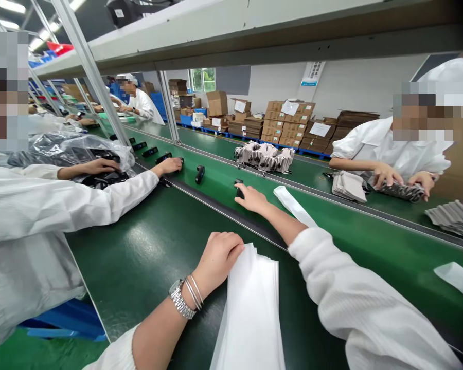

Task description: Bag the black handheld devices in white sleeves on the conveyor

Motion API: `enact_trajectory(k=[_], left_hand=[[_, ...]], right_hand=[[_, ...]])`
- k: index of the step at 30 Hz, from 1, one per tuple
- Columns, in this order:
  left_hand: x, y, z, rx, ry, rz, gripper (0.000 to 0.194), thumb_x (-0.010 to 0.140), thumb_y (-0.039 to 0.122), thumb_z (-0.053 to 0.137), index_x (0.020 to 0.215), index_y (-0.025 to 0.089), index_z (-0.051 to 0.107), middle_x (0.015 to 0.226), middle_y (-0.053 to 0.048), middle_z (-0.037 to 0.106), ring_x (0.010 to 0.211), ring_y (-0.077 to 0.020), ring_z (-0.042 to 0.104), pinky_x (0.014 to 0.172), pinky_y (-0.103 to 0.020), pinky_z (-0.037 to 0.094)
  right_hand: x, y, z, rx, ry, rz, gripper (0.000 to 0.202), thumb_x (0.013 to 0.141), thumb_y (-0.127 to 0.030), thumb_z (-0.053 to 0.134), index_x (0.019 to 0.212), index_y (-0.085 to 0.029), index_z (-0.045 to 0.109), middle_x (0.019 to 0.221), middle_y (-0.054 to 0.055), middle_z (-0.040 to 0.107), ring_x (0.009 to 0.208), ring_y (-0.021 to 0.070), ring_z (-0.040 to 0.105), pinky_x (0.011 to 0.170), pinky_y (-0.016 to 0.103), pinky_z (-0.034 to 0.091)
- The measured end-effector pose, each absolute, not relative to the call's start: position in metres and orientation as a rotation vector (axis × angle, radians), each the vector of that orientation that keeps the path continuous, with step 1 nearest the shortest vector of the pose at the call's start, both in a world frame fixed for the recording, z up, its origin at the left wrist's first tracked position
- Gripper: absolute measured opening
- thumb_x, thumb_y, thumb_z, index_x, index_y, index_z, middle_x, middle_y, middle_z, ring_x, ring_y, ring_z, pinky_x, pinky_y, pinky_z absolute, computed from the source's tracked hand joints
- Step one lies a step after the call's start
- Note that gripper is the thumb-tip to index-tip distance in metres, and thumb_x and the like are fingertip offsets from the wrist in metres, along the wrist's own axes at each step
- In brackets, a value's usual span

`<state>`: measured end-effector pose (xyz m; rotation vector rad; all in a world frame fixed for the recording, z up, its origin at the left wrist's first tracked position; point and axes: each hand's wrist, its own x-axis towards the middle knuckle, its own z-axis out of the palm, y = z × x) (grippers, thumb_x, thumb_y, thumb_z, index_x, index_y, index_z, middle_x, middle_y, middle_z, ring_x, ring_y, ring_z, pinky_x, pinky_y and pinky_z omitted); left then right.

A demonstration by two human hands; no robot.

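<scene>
My left hand [220, 255], with a watch and bangles on the wrist, pinches the top corner of a stack of long white sleeves [253, 303] on the dark green table. Farther forward, my right hand [251, 198] reaches over the green belt, its fingers closed on a small black device [238, 188]. Another black device [199, 174] lies on the belt to the left of that hand. Just beyond my right forearm, a single white sleeve [293, 204] rests on the belt.
At left a co-worker's hand [170, 165] touches a black device in a row on the belt. Opposite, a person handles grey pieces [399, 190] beside grey bundles [264, 156]. A metal post [167, 108] and overhead shelf [231, 38] frame the line. Another white sleeve [458, 279] lies right.
</scene>
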<state>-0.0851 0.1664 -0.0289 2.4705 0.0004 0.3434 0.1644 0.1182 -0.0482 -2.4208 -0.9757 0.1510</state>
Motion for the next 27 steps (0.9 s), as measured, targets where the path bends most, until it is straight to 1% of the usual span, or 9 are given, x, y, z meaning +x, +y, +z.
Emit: enact_trajectory(k=[4, 7, 10, 12, 15, 18, 21, 25, 27], left_hand=[[-0.086, 0.165, -0.027, 2.463, -0.077, 0.368, 0.017, 0.093, 0.019, 0.041, 0.085, 0.020, 0.055, 0.075, 0.003, 0.059, 0.074, -0.0116, 0.052, 0.086, -0.032, 0.035], [-0.086, 0.165, -0.027, 2.504, -0.120, 0.452, 0.017, 0.093, 0.022, 0.044, 0.083, 0.020, 0.057, 0.084, 0.001, 0.060, 0.083, -0.0136, 0.052, 0.086, -0.032, 0.035], [-0.086, 0.165, -0.028, 2.510, -0.097, 0.544, 0.011, 0.089, 0.026, 0.054, 0.082, 0.020, 0.060, 0.091, -0.001, 0.058, 0.089, -0.0152, 0.051, 0.088, -0.034, 0.035], [-0.086, 0.165, -0.030, 2.498, -0.063, 0.580, 0.011, 0.087, 0.028, 0.059, 0.079, 0.020, 0.062, 0.091, -0.001, 0.057, 0.089, -0.0157, 0.051, 0.087, -0.035, 0.035], [-0.086, 0.164, -0.030, 2.462, -0.043, 0.594, 0.012, 0.085, 0.030, 0.062, 0.077, 0.020, 0.063, 0.091, -0.001, 0.056, 0.090, -0.0163, 0.051, 0.087, -0.036, 0.035], [-0.087, 0.161, -0.027, 2.389, -0.064, 0.578, 0.009, 0.084, 0.026, 0.062, 0.078, 0.020, 0.063, 0.094, -0.002, 0.055, 0.093, -0.0166, 0.051, 0.088, -0.036, 0.037], [-0.089, 0.156, -0.023, 2.274, -0.115, 0.571, 0.007, 0.085, 0.021, 0.059, 0.078, 0.019, 0.062, 0.098, -0.004, 0.053, 0.098, -0.0169, 0.051, 0.090, -0.033, 0.040], [-0.092, 0.153, -0.019, 2.134, -0.096, 0.659, 0.010, 0.088, 0.024, 0.056, 0.080, 0.018, 0.060, 0.101, -0.005, 0.048, 0.100, -0.0166, 0.050, 0.092, -0.031, 0.043], [-0.092, 0.154, -0.019, 2.071, -0.003, 0.742, 0.012, 0.089, 0.026, 0.055, 0.080, 0.018, 0.059, 0.098, -0.005, 0.047, 0.098, -0.0160, 0.049, 0.091, -0.030, 0.043]], right_hand=[[0.171, 0.141, -0.054, -2.357, -0.776, 0.184, 0.023, 0.086, -0.034, 0.055, 0.104, -0.019, 0.057, 0.113, 0.014, 0.054, 0.113, 0.0313, 0.051, 0.097, 0.050, 0.035], [0.171, 0.131, -0.054, -2.221, -0.631, 0.251, 0.022, 0.090, -0.026, 0.041, 0.109, -0.018, 0.050, 0.100, 0.011, 0.058, 0.099, 0.0256, 0.059, 0.088, 0.045, 0.045], [0.150, 0.103, -0.048, -2.043, -0.595, 0.321, 0.041, 0.089, -0.024, 0.040, 0.128, -0.021, 0.030, 0.094, 0.005, 0.061, 0.087, 0.0194, 0.065, 0.078, 0.037, 0.052], [0.127, 0.077, -0.041, -1.800, -0.615, 0.399, 0.060, 0.085, -0.028, 0.050, 0.135, -0.027, 0.017, 0.096, 0.001, 0.061, 0.083, 0.0172, 0.066, 0.077, 0.036, 0.053], [0.090, 0.041, -0.030, -1.340, -0.624, 0.538, 0.090, 0.072, -0.031, 0.071, 0.138, -0.037, 0.010, 0.097, -0.002, 0.060, 0.079, 0.0181, 0.067, 0.078, 0.041, 0.054], [0.065, 0.022, -0.026, -1.179, -0.643, 0.566, 0.105, 0.065, -0.028, 0.080, 0.140, -0.040, 0.008, 0.100, -0.001, 0.057, 0.077, 0.0175, 0.066, 0.077, 0.042, 0.055], [0.050, 0.018, -0.028, -1.197, -0.719, 0.551, 0.098, 0.066, -0.030, 0.081, 0.139, -0.038, 0.017, 0.108, 0.001, 0.055, 0.079, 0.0147, 0.063, 0.077, 0.036, 0.054], [0.035, 0.021, -0.033, -1.372, -0.922, 0.575, 0.043, 0.084, -0.048, 0.062, 0.120, -0.025, 0.054, 0.116, 0.006, 0.057, 0.096, 0.0174, 0.059, 0.079, 0.030, 0.050], [0.026, 0.021, -0.034, -1.403, -1.017, 0.665, 0.038, 0.086, -0.054, 0.057, 0.102, -0.020, 0.064, 0.107, 0.006, 0.061, 0.096, 0.0188, 0.058, 0.080, 0.031, 0.048]])
